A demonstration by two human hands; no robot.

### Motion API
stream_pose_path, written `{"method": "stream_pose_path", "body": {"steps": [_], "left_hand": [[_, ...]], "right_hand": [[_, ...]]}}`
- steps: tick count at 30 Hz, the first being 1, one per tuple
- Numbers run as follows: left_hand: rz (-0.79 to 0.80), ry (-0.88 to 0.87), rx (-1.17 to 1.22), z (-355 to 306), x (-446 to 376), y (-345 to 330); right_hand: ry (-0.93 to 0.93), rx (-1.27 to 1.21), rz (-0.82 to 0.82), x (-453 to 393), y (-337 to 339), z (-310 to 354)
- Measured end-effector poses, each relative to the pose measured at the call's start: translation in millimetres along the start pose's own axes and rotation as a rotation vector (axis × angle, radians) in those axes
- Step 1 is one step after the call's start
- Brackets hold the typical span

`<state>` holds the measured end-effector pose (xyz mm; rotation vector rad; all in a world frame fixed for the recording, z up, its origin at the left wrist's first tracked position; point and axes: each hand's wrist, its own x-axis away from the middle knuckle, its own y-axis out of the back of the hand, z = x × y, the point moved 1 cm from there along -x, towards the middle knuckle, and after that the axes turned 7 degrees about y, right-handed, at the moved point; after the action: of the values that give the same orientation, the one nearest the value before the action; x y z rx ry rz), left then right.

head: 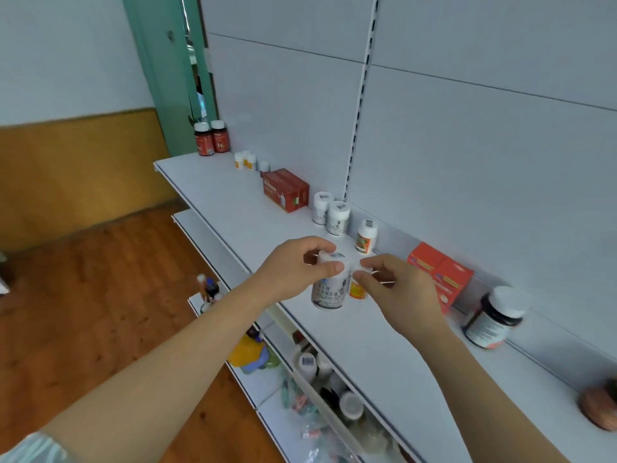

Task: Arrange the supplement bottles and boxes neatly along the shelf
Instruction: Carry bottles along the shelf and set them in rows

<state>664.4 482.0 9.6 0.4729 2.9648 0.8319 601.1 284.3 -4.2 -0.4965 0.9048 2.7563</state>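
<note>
Frame centre, above shelf (384, 349): left hand (290, 269) grasping white bottle (329, 289); right hand (400, 289) pinching small orange-labelled bottle (358, 289).

matt white shelf (233, 208), seemingly plastic bottles (338, 218)

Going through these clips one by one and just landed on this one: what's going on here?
A person is stocking a white shelf. The left hand grips a white supplement bottle by its cap, and the right hand pinches a smaller orange-labelled bottle beside it, both near the shelf's front. Along the back wall already stand two dark red bottles, small white bottles, a red box, two white bottles, an orange-red box and a dark bottle.
</note>
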Motion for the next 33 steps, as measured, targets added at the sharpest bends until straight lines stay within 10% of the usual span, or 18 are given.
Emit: {"method": "stream_pose_path", "body": {"steps": [33], "left_hand": [[0.324, -0.431, -0.140, 128.3, -295.0, 66.4]], "right_hand": [[-0.408, 0.439, -0.188, -162.7, -160.2, -22.7]]}}
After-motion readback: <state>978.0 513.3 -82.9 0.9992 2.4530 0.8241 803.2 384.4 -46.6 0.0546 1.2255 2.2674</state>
